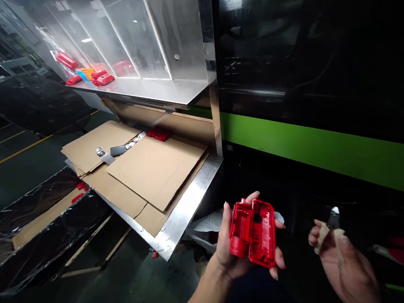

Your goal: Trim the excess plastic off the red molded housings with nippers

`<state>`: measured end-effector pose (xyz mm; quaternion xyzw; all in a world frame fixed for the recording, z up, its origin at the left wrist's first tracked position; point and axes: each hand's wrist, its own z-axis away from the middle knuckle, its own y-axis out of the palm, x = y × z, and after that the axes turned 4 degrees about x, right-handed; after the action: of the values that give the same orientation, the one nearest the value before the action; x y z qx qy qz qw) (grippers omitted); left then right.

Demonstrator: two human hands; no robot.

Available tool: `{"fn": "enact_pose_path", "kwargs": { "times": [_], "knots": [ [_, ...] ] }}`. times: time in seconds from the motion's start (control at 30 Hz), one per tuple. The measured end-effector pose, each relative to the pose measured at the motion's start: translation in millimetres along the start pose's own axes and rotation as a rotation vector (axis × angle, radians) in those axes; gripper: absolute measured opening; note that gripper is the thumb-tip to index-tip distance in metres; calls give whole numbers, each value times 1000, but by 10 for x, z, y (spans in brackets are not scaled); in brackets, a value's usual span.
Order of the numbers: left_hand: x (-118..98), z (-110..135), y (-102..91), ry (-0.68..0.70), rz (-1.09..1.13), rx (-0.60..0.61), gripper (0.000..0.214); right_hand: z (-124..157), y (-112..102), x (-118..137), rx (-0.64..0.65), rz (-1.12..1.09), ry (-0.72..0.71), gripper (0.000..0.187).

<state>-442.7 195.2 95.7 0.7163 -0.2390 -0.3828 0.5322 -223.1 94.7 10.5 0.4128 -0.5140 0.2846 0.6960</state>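
Note:
In the head view a red moulded plastic housing (pixel 256 234) lies in my left hand (pixel 223 256). Its two hollow halves sit side by side, insides up, with a ribbed round end at the lower left. My thumb presses its left edge, and fingertips show beyond its right side. Apart from it, to the right, my right hand (pixel 352 268) is closed around cutting pliers (pixel 333 220) with tan handles and a dark head with a bright tip. The tip points up and away from me.
Cardboard sheets (pixel 161 169) cover a metal-edged table (pixel 189 210); a dark phone-like object (pixel 118 150) and red parts (pixel 158 134) rest there. More red and orange parts (pixel 102 77) are on the metal shelf (pixel 167 92). A black machine with a green band (pixel 313 155) stands right.

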Motion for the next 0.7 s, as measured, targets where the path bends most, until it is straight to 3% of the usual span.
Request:
{"fn": "enact_pose_path", "kwargs": {
  "times": [0.07,0.2,0.33,0.43,0.57,0.7],
  "knots": [
    [76,9,2,-6,-2,12,80,52,96,250,145,188,-202,36],
    [197,-7,51,-29,5,-18,78,126,302,740,444,782,-608,43],
    [281,-29,155,30,-17,-223,74,186,511,997,478,1007,-890,46],
    [329,-32,216,83,-16,-282,72,202,549,1034,491,998,-902,45],
    [363,-18,221,0,18,-239,78,192,458,1042,511,971,-907,44],
    [357,-20,167,-39,54,-45,72,247,400,1083,446,936,-816,41]
  ]
}}
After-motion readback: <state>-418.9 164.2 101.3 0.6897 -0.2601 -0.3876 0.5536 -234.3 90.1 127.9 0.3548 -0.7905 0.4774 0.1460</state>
